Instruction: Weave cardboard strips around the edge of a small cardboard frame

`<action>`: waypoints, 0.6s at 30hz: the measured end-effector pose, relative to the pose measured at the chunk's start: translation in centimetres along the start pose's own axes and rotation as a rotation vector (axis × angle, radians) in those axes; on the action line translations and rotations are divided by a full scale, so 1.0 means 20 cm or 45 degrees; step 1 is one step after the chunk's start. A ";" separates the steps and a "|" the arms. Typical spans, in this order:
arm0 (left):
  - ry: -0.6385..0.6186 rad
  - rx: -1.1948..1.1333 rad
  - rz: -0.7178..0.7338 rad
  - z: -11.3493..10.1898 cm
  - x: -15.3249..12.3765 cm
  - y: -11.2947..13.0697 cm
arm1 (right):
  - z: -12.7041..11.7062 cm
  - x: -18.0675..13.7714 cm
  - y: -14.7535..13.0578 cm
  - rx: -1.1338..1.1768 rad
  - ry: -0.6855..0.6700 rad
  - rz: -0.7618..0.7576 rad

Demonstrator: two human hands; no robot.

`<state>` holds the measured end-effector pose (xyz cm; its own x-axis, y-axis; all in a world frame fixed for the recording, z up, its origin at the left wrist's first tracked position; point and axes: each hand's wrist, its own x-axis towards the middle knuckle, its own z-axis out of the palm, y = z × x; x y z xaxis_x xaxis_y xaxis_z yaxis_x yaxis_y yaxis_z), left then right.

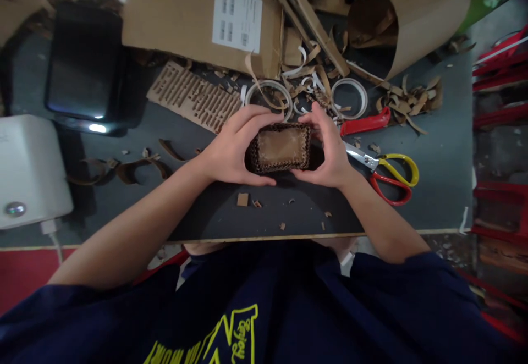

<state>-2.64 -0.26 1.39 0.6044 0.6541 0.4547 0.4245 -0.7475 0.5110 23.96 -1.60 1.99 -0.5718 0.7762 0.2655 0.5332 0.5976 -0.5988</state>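
Note:
Between my two hands is a small rectangular cardboard box [280, 147], with a dark corrugated rim and a plain brown panel inside it. My left hand [237, 147] curves around the box's left end, thumb along the near side. On the opposite end, my right hand [328, 152] has its fingers at the far corner and its thumb at the near corner. Just right of my right hand lie scissors [373, 161] with one yellow and one red handle loop. A red-handled tool [366, 124] rests beyond that hand, its front end hidden.
Two tape rolls [363, 97] and cardboard scraps [408, 103] lie beyond my hands, beside a corrugated piece [193, 97]. A labelled carton [169, 17] is at the back. Leftward are a black device [82, 61] and a white device [31, 171] with a cable. The table edge [264, 238] is near my body.

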 end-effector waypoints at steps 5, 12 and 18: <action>-0.034 -0.198 0.224 0.01 -0.01 0.03 | -0.02 -0.01 0.00 0.032 -0.076 -0.082; 0.133 0.272 0.522 0.05 -0.02 0.11 | 0.00 0.00 0.05 -0.167 0.328 -0.036; 0.144 0.474 0.477 0.06 -0.01 0.11 | 0.01 0.02 0.06 -0.441 0.386 0.089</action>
<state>-0.94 -2.19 1.56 0.6925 0.3280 0.6426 0.4166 -0.9090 0.0150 24.30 -0.72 1.33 -0.3468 0.8099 0.4730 0.7702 0.5337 -0.3493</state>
